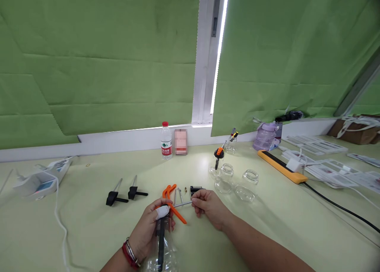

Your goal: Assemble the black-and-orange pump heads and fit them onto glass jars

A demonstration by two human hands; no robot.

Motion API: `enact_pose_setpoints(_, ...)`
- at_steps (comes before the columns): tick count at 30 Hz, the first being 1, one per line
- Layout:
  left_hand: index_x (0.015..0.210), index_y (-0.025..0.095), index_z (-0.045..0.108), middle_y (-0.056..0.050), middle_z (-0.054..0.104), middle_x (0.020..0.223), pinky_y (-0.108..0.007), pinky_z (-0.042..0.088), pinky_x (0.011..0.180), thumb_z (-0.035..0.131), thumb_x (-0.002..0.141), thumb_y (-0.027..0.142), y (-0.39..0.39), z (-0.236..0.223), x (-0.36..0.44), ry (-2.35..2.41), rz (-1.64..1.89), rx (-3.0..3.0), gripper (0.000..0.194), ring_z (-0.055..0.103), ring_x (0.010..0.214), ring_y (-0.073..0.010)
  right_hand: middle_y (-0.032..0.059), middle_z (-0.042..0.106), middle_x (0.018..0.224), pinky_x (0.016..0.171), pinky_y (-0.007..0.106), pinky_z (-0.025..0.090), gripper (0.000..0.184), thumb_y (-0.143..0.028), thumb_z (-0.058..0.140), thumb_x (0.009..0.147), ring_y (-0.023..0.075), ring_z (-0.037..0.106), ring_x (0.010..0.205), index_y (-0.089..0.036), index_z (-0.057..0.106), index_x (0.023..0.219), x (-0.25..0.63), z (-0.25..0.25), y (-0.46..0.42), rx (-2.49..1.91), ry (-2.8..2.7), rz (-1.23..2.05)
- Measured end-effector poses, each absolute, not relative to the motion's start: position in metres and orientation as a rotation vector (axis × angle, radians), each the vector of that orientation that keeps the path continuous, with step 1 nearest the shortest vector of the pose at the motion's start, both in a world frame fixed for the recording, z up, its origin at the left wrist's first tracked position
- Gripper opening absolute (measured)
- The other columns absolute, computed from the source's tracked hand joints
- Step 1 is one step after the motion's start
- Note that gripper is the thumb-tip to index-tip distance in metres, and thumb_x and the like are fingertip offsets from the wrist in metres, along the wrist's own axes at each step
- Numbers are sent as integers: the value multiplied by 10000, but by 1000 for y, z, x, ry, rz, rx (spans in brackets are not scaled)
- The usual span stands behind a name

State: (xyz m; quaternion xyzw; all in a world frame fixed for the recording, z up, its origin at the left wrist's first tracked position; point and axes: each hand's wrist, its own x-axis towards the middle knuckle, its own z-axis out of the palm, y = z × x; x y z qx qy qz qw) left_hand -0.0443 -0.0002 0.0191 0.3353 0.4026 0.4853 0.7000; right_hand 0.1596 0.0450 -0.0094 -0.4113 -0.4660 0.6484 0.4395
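My left hand (150, 220), with a white wrap on the thumb, is closed around the neck of a clear bottle (169, 254). A black tube (160, 244) runs down it, and an orange lever (179, 215) sticks out at its top. My right hand (210, 208) pinches one end of a thin metal rod (183, 204); the other end meets the orange lever by my left fingers. Beyond the hands lie orange levers (168, 189), metal rods (180, 194), small brownish bits (185, 189) and a black part with a spring (196, 189), partly behind my right fingers.
Two black parts with metal tubes (113, 198) lie left. Clear bottles (226, 181) stand right, one with a black-and-orange top (219, 153). Behind are a water bottle (166, 143) and a pink box (181, 142). Power strips (282, 167) and cables (61, 220) occupy both sides.
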Motion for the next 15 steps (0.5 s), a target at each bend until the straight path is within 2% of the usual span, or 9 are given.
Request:
enact_pose_setpoints(5, 901, 161, 581, -29, 628, 651, -276, 433, 536, 634, 712, 200, 3, 18, -48, 890, 1164, 721, 200, 589, 535, -161, -41, 535, 588, 507, 255, 421, 170, -277, 649, 683, 100, 496, 481, -165, 557, 773, 164, -9, 51, -1175, -1272, 1373)
enact_pose_setpoints(8, 888, 158, 585, -30, 635, 630, -269, 439, 547, 638, 711, 207, 6, 19, -53, 883, 1244, 732, 191, 590, 544, -158, -8, 584, 684, 582, 262, 423, 50, -229, 575, 754, 127, 546, 592, -182, 590, 756, 163, -4, 49, -1360, -1623, 1039)
enact_pose_setpoints(12, 885, 155, 587, -13, 633, 623, -268, 447, 531, 662, 677, 219, 10, 19, -58, 944, 1341, 719, 231, 589, 520, -154, 33, 647, 851, 720, 263, 394, 146, -167, 540, 810, 160, 567, 818, -188, 654, 721, 150, 2, 49, -1482, -2168, 472)
enact_pose_setpoints(15, 892, 153, 585, -8, 633, 615, -266, 448, 518, 671, 663, 231, 11, 18, -60, 961, 1355, 705, 256, 587, 509, -153, 51, 650, 841, 728, 266, 376, 194, -126, 512, 828, 177, 545, 858, -179, 666, 722, 138, 2, 54, -1515, -2442, 205)
